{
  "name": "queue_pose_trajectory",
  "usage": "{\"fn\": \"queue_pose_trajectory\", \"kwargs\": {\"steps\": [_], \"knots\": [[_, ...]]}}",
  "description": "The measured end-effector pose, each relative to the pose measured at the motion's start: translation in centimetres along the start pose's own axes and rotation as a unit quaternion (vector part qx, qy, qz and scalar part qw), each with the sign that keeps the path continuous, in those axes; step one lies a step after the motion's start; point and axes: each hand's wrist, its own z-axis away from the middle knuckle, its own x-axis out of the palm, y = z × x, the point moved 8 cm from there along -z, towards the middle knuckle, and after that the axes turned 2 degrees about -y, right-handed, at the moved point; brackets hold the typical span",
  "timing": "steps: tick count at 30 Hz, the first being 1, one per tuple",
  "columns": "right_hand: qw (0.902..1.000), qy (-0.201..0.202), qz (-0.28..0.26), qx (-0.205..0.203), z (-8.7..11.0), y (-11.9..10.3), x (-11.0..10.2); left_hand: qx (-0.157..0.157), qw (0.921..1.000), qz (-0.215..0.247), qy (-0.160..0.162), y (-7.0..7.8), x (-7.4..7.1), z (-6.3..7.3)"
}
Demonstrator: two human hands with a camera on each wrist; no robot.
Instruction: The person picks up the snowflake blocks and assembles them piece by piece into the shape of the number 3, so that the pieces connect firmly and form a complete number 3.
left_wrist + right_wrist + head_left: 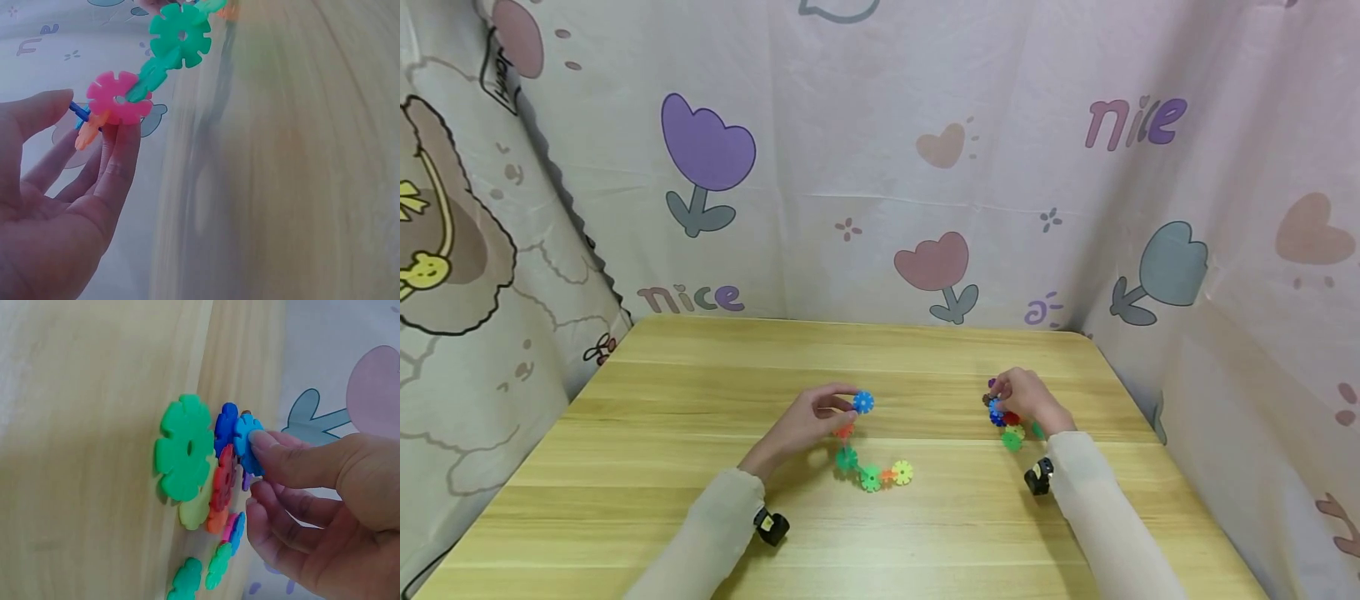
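My left hand point(805, 419) holds the top end of a chain of slotted plastic snowflake discs between thumb and fingers. A blue disc point(863, 402) is at its fingertips, with a pink disc point(100, 94) and an orange disc point(89, 132) beside it. From there the chain runs through green discs point(871, 478) to a yellow disc point(902, 472). At the right, my right hand point(1032, 398) pinches a light blue disc point(244, 439) over a small pile. The pile includes a green disc point(175, 440), a red disc point(223, 484) and a dark blue disc point(225, 428).
The wooden table point(647, 500) ends at a patterned cloth point(820, 150) behind, with more cloth at both sides. In the right wrist view, a teal disc point(185, 579) and a light green disc point(218, 565) lie apart from the main pile.
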Motion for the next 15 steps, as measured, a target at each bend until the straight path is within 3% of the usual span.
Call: {"fn": "queue_pose_trajectory", "kwargs": {"steps": [9,15], "knots": [[0.9998,0.006,-0.011,-0.019,-0.1,-1.0,-0.2,0.003,0.9998,-0.018,0.002,0.1,0.0,-0.1],[0.9974,0.003,-0.064,-0.033,-0.2,-2.9,0.0,0.005,0.9998,-0.019,-0.003,0.2,0.1,0.0]]}}
